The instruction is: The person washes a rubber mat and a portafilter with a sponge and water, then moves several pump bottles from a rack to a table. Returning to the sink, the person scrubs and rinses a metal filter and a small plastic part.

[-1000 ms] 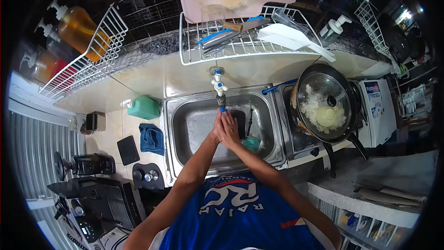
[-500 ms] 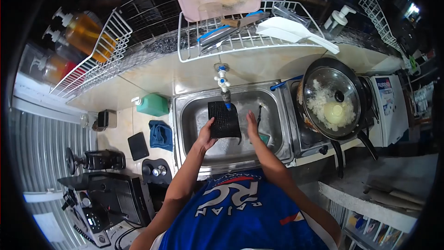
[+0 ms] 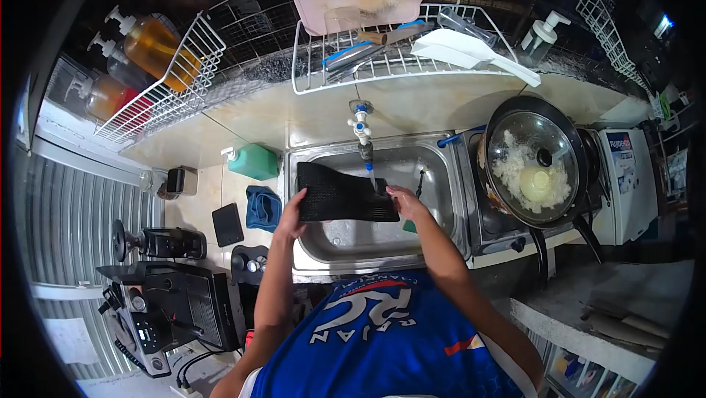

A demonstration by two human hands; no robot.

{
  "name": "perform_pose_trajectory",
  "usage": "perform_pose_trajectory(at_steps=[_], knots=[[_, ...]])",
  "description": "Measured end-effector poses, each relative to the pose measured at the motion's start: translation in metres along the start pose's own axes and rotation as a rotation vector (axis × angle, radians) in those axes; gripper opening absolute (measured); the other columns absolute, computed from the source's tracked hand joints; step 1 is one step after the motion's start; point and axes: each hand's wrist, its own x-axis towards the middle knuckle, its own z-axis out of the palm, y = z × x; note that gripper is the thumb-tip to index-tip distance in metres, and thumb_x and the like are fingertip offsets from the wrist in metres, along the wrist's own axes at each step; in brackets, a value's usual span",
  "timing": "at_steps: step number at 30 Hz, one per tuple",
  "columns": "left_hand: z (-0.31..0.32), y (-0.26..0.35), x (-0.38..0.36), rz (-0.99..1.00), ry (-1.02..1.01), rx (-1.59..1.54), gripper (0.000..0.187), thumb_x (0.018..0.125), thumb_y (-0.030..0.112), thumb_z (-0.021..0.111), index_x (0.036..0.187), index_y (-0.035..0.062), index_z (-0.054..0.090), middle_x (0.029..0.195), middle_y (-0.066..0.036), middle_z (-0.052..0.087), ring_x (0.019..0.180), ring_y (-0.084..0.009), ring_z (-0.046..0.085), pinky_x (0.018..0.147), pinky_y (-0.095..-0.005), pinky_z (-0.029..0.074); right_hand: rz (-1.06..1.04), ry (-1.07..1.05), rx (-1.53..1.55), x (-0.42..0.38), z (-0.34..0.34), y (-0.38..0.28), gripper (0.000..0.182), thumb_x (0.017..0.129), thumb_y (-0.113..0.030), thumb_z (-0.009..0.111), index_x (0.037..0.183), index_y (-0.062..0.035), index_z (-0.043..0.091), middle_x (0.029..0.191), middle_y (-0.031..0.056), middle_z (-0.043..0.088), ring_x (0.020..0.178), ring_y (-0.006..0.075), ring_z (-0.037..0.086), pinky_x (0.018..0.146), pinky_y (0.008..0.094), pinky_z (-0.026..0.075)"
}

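Note:
Over the sink [image 3: 316,247] I hold a black perforated tray [image 3: 342,193], a thin panel with rows of small holes and a curved upper edge. My left hand [image 3: 293,215] grips its left end, the fingers partly hidden behind it. The right end is pinched by my right hand [image 3: 404,201]. Just above stands the faucet [image 3: 362,133], its blue-tipped spout pointing down at the tray, and what looks like a thin stream of water falls onto it. Part of a green sponge [image 3: 409,226] shows in the basin beneath my right hand.
A pan with a glass lid [image 3: 537,155] stands on the stove at right. Left of the sink are a green soap bottle [image 3: 252,161], a blue cloth [image 3: 262,207] and a coffee machine [image 3: 173,317]. Behind hangs a wire rack [image 3: 301,83] with knives and a white scoop [image 3: 456,48].
The tray has turned from upright to lying lengthwise across the sink. My right hand, apart from it before, now grips its right end. My left hand has moved left, and the view has shifted slightly.

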Motion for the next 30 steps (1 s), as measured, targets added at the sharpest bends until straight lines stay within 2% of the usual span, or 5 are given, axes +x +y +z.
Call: perform_pose_trajectory(at_steps=[5,9,19,23,30], knots=[[-0.036,0.006,-0.016,0.055,-0.087,0.136,0.045,0.094,0.028,0.041,0.116,-0.0094,0.05,0.103,-0.021,0.062,0.084,-0.0317,0.065,0.068,-0.046,0.057,-0.078,0.005,-0.02,-0.02,0.026,-0.015,0.025,0.083,-0.015,0.063,0.107,-0.0112,0.06,0.086,-0.0014,0.063,0.073,0.012,0.06,0.066,0.0286,0.048],[-0.057,-0.007,-0.005,0.098,0.073,0.219,0.038,0.092,0.028,0.05,0.107,-0.007,0.054,0.097,-0.015,0.064,0.083,-0.0236,0.064,0.076,-0.0345,0.053,0.016,-0.003,-0.312,0.006,0.02,-0.021,0.036,0.083,-0.013,0.062,0.117,-0.0082,0.05,0.098,0.0014,0.061,0.08,0.0118,0.059,0.063,0.0311,0.048],[-0.057,-0.059,0.03,0.073,0.064,0.191,0.04,0.092,0.029,0.052,0.119,0.0001,0.048,0.111,-0.01,0.059,0.103,-0.0188,0.056,0.093,-0.034,0.041,-0.486,0.351,-0.761,-0.042,0.027,-0.077,0.024,0.086,0.0,0.055,0.109,-0.0059,0.054,0.088,0.003,0.062,0.072,0.0091,0.054,0.05,0.028,0.044],[-0.022,-0.072,0.031,-0.093,0.202,0.327,0.036,0.095,0.024,0.048,0.118,-0.0023,0.048,0.11,-0.013,0.06,0.097,-0.0206,0.059,0.089,-0.0348,0.046,-0.54,0.419,-0.896,-0.064,0.027,-0.087,0.022,0.084,0.003,0.055,0.106,0.0021,0.056,0.09,0.0083,0.064,0.081,0.0134,0.059,0.069,0.0258,0.047],[-0.039,-0.15,0.104,-0.189,0.005,-0.118,0.036,0.096,0.026,0.044,0.119,-0.0018,0.048,0.109,-0.012,0.061,0.1,-0.0253,0.059,0.09,-0.0411,0.046,-0.533,0.419,-0.924,-0.121,0.076,-0.107,0.024,0.084,0.005,0.054,0.108,0.0036,0.056,0.092,0.0107,0.064,0.086,0.0137,0.06,0.076,0.0247,0.046]])
